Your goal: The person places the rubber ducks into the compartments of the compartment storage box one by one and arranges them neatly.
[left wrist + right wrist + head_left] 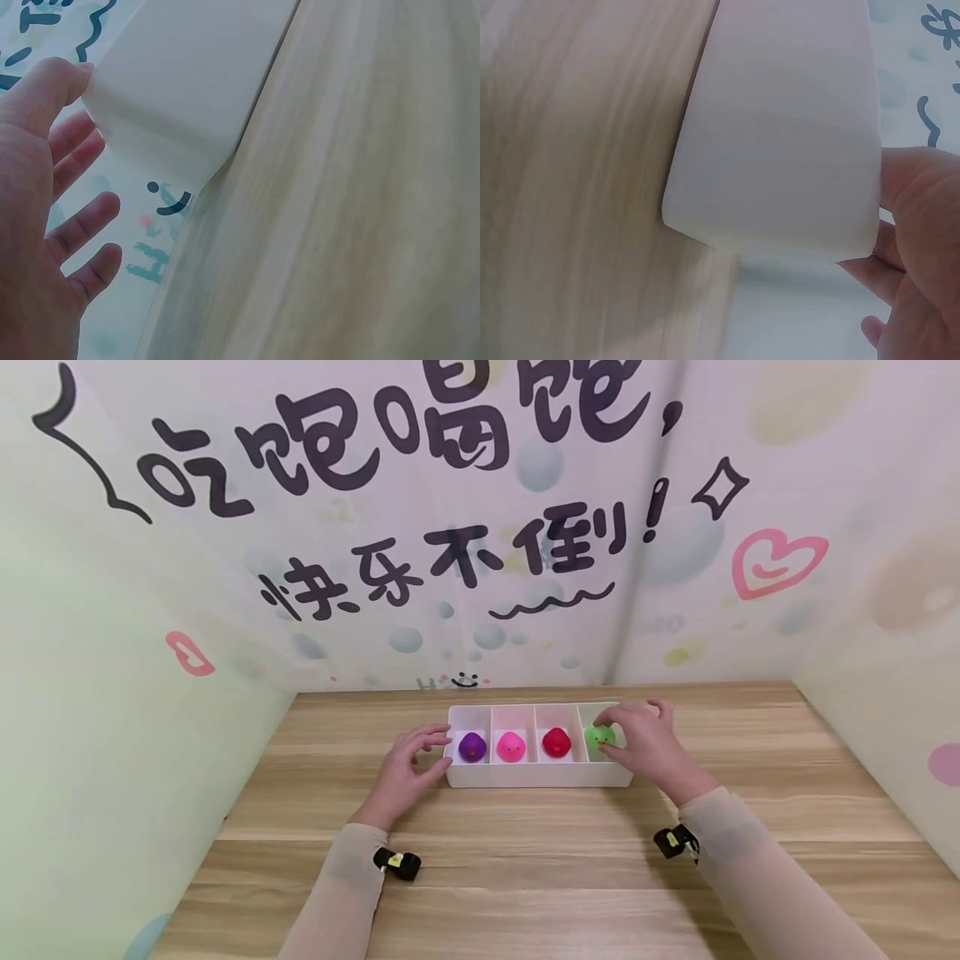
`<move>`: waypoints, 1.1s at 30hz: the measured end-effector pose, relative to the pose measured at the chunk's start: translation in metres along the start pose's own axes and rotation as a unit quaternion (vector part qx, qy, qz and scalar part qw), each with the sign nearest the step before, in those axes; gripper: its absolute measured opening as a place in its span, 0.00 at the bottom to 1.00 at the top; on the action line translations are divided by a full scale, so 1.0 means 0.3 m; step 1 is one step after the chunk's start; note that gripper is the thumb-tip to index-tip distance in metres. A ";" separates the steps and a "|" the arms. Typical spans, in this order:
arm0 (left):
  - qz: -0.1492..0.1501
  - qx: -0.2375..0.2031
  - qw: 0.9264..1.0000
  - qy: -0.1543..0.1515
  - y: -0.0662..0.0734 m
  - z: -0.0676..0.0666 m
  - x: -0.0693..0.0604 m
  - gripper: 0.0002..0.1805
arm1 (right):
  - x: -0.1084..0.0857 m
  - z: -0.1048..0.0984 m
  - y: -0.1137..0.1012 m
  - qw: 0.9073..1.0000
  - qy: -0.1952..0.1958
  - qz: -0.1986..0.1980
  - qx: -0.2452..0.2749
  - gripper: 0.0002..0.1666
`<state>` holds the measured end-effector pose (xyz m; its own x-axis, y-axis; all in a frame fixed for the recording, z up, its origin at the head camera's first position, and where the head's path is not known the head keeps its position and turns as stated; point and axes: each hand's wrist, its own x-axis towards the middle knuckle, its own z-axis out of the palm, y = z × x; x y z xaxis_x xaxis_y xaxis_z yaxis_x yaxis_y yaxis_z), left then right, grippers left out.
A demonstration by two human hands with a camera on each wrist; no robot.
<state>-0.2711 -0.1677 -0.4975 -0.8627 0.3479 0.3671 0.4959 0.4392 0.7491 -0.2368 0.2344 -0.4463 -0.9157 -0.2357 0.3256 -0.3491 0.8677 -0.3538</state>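
Note:
A white divided box [536,776] stands on the table, with one small toy duck in each compartment. From left to right are a purple duck [472,747], a pink duck [512,747], a red duck [557,742] and a green duck [601,736]. My right hand [647,739] reaches into the rightmost compartment and pinches the green duck between thumb and finger. The box wall hides those fingertips in the right wrist view. At the box's left end, my left hand [408,772] touches the rim with thumb and fingertips, its fingers loosely extended in the left wrist view.
The wood-grain table [525,877] extends in front of the box and to both sides. Just behind its back edge hangs a white printed backdrop [360,652] with dark lettering. Pale walls border the left and right sides.

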 end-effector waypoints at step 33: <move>-0.002 0.010 1.000 -0.003 -0.001 0.001 0.001 0.15 | 0.064 -0.002 0.011 0.993 -0.089 -0.002 -0.076 0.16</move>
<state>-0.2715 -0.1676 -0.4978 -0.8641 0.3509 0.3609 0.4944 0.4575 0.7391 -0.2555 0.2328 -0.4407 -0.9396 -0.3017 0.1617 -0.3316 0.9196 -0.2109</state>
